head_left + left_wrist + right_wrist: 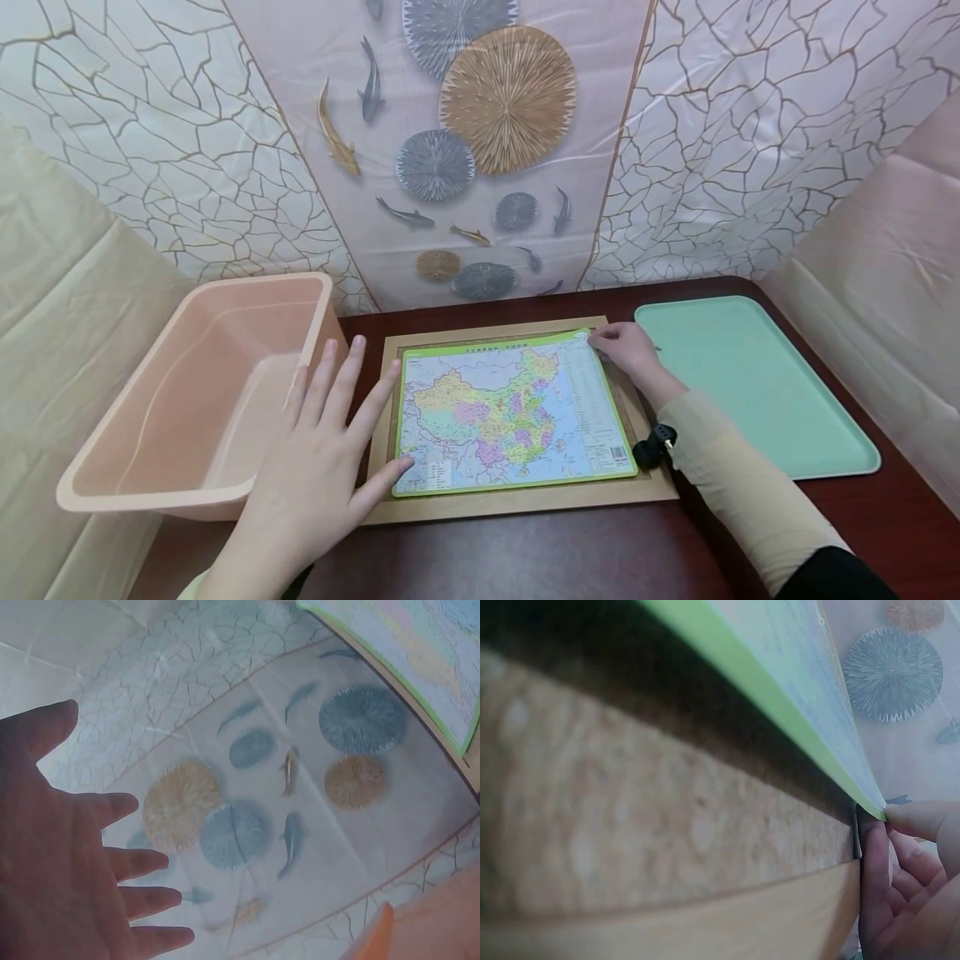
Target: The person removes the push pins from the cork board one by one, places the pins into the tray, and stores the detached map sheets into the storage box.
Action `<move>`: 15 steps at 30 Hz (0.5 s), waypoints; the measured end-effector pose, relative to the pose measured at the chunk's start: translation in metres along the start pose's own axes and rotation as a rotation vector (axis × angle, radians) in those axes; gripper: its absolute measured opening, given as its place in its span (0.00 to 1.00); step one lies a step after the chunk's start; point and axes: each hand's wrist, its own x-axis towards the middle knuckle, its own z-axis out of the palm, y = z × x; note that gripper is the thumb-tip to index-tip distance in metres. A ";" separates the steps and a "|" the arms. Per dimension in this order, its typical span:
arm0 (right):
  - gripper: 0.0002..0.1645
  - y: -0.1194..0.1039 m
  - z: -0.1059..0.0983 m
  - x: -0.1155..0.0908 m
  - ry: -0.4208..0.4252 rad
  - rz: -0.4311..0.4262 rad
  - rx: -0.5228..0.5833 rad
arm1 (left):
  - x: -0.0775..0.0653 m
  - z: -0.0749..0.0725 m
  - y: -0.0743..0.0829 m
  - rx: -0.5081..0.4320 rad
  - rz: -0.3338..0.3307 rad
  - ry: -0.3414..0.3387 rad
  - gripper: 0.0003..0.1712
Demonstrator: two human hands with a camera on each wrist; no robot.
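A green-bordered map of China lies over a wood-framed cork board on the table. My right hand pinches the map's far right corner between thumb and fingers. In the right wrist view, the green edge is raised off the cork, with a dark shadow beneath. My left hand is held with fingers spread, between the pink bin and the map's left side. Nothing is in it, and the left wrist view shows its bare palm. Whether the left thumb touches the map, I cannot tell.
A pink plastic bin stands on the left. On the right lies a mint green tray, near my right forearm. A small black object is by the right wrist. Behind the dark red table hangs a patterned cloth.
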 end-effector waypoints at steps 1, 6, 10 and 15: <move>0.25 0.000 0.000 0.000 -0.002 0.001 0.001 | -0.002 0.000 -0.002 -0.002 -0.005 0.003 0.50; 0.25 0.000 0.001 -0.001 -0.006 0.010 0.008 | -0.012 -0.003 -0.011 0.005 -0.051 0.009 0.49; 0.25 0.001 0.000 -0.001 -0.004 0.003 0.005 | -0.021 -0.005 -0.018 0.026 -0.085 0.018 0.49; 0.25 0.002 0.000 0.000 -0.004 0.002 -0.002 | -0.033 -0.012 -0.027 0.018 -0.169 -0.013 0.50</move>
